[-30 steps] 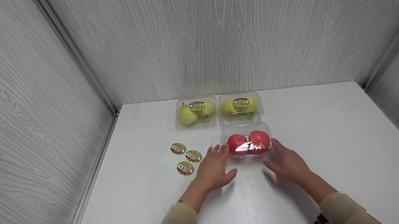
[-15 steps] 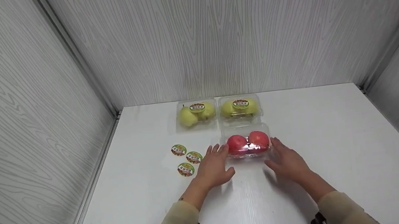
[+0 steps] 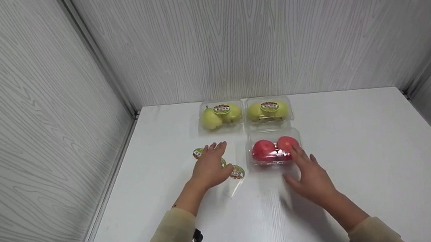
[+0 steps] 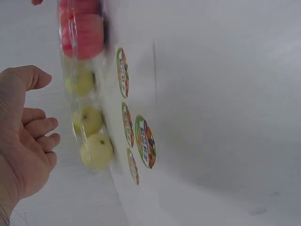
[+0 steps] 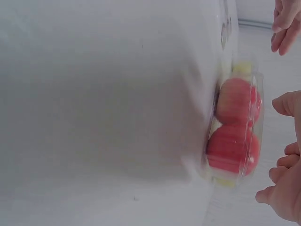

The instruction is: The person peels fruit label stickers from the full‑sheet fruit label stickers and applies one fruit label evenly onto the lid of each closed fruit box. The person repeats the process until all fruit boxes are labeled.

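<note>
A clear plastic clamshell box (image 3: 273, 133) holds two red apples (image 3: 264, 148) and stands on the white table. My right hand (image 3: 312, 177) is at its near right corner, fingers loosely extended; in the right wrist view a gap shows between the fingers and the box. My left hand (image 3: 209, 168), fingers spread, hovers over several oval fruit labels (image 3: 237, 171) and hides part of them. In the left wrist view this hand (image 4: 26, 136) holds nothing, and the labels (image 4: 145, 141) lie on a clear sheet. The apple box's lid bears no label.
Behind the apples stand two clear boxes of yellow-green pears (image 3: 212, 120), side by side, each with an oval label (image 3: 269, 106) on its lid. Grey wood-grain panels (image 3: 230, 34) wall the table (image 3: 364, 140) at the back and sides.
My left hand has left the apple box and moved left over the labels. The label sheet now sits further right, nearer the box. My right hand has stayed by the box's right side.
</note>
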{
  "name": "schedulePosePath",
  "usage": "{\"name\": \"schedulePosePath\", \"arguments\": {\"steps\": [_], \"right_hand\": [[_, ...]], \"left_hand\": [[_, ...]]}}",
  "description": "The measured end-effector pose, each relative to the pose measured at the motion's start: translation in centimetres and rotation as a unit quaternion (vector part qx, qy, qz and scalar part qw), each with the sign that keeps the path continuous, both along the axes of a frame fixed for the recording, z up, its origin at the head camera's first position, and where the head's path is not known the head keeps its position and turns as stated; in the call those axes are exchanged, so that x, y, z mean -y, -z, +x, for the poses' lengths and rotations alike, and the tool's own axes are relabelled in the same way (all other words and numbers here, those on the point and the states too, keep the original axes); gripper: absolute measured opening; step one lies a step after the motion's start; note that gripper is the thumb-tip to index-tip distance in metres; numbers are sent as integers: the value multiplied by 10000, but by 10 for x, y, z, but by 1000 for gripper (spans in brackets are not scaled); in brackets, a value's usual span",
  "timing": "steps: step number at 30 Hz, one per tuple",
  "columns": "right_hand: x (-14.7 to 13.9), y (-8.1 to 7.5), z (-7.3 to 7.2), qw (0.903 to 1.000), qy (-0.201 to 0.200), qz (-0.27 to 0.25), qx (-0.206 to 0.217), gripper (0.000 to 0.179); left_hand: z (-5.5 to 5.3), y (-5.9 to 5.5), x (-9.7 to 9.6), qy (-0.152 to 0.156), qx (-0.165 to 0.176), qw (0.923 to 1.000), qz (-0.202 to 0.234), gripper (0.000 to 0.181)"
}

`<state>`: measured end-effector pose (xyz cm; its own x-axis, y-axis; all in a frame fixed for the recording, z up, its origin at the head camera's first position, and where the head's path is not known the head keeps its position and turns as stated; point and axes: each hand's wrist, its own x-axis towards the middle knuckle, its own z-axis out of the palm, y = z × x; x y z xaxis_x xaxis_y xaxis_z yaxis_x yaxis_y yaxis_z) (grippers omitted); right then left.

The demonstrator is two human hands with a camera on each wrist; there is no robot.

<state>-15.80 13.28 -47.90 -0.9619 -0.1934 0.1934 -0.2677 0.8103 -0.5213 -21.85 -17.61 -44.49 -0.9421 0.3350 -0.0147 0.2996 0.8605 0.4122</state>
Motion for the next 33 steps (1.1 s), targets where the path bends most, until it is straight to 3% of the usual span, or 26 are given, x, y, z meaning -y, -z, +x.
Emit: {"name": "schedulePosePath", "arguments": {"steps": [3, 8, 12, 18, 23, 27, 33], "right_hand": [[19, 4, 8, 9994, -324, 58, -142, 81], [49, 9, 16, 9955, -887, 299, 144, 77], [72, 15, 16, 9875, -1385, 590, 466, 75], [96, 28, 9, 9741, -1999, 885, 578, 73], [107, 33, -1, 9707, -2170, 905, 488, 70], [113, 36, -8, 9698, -2200, 934, 497, 71], [118, 41, -8, 9655, -2234, 1034, 853, 72]], "left_hand": [[0, 3, 19, -213, -17, 9996, 172, 69], [-2, 12, 44, -607, 88, 9976, 318, 70], [-4, 22, 60, -815, 193, 9958, 360, 67], [-5, 36, 77, -1101, 470, 9918, 442, 66], [-10, 46, 82, -1469, 782, 9854, 363, 72], [-14, 52, 84, -1581, 934, 9827, 253, 72], [-16, 54, 85, -1588, 839, 9837, 80, 71]]}}
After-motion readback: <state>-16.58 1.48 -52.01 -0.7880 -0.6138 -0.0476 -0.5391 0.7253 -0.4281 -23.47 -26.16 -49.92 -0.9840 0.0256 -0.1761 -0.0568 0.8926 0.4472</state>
